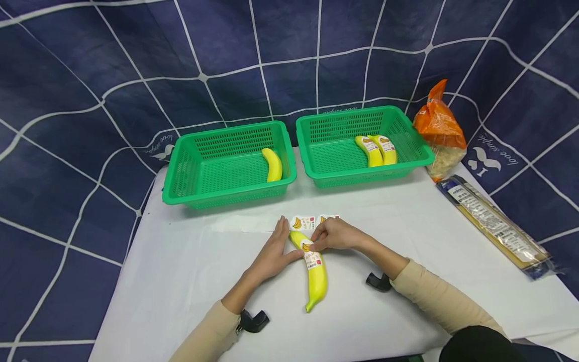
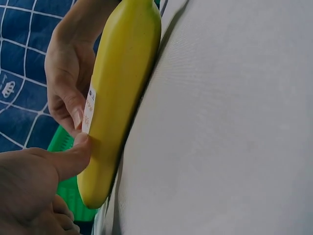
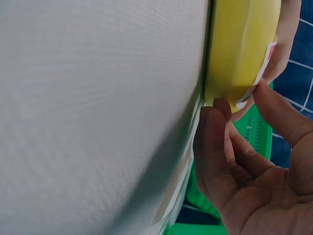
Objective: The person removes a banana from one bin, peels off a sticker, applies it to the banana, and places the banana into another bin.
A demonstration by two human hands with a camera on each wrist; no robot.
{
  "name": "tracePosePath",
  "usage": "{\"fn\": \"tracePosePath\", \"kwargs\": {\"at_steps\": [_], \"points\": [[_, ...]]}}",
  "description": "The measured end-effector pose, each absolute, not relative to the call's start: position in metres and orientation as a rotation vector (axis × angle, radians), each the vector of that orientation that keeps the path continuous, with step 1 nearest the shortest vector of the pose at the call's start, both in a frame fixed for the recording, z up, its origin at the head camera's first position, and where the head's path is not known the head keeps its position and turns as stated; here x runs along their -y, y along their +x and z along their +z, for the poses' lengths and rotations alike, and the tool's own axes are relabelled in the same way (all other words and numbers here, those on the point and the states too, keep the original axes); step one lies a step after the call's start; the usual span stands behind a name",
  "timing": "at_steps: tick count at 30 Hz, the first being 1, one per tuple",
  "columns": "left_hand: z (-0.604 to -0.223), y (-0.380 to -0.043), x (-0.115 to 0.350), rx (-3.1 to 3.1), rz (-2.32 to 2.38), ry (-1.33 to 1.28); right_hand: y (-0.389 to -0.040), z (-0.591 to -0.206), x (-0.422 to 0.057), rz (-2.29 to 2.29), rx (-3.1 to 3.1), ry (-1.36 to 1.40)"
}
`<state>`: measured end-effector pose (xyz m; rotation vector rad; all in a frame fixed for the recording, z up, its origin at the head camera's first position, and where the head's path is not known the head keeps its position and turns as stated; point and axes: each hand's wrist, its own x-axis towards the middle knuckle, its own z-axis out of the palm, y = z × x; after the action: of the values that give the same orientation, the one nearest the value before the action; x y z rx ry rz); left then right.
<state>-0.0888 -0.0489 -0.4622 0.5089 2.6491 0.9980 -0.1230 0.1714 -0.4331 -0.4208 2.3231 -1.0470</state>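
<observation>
A yellow banana lies lengthwise on the white table, a white label with red print and a banana picture on its upper side. My left hand is at the banana's left, fingers stretched out past its far end and thumb touching the banana by the label, as the left wrist view also shows. From the right, my right hand holds the far part of the banana. In the right wrist view its thumb presses the label edge while the fingertips meet the banana's side.
Behind the hands lies a backing strip with printed labels. A green basket at the back left holds one banana; the right basket holds two labelled bananas. An orange bag and a long flat packet are at the right.
</observation>
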Motion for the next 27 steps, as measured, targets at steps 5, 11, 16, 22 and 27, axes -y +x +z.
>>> {"fn": "tracePosePath", "kwargs": {"at_steps": [5, 11, 16, 22, 27], "points": [[-0.464, -0.091, 0.049, -2.651, 0.982, 0.515, -0.123, -0.433, -0.171, -1.039, -2.315, -0.396], [-0.460, -0.094, 0.060, -2.704, 1.005, 0.470, -0.122, -0.434, -0.168, -1.014, -2.319, -0.350], [-0.456, -0.096, 0.067, -2.708, 1.012, 0.464, -0.120, -0.434, -0.164, -0.999, -2.324, -0.312], [-0.456, -0.096, 0.067, -2.706, 0.992, 0.462, -0.117, -0.438, -0.159, -1.097, -2.280, -0.269], [-0.451, -0.097, 0.070, -2.707, 1.017, 0.473, -0.115, -0.440, -0.156, -1.218, -2.246, -0.217]]}}
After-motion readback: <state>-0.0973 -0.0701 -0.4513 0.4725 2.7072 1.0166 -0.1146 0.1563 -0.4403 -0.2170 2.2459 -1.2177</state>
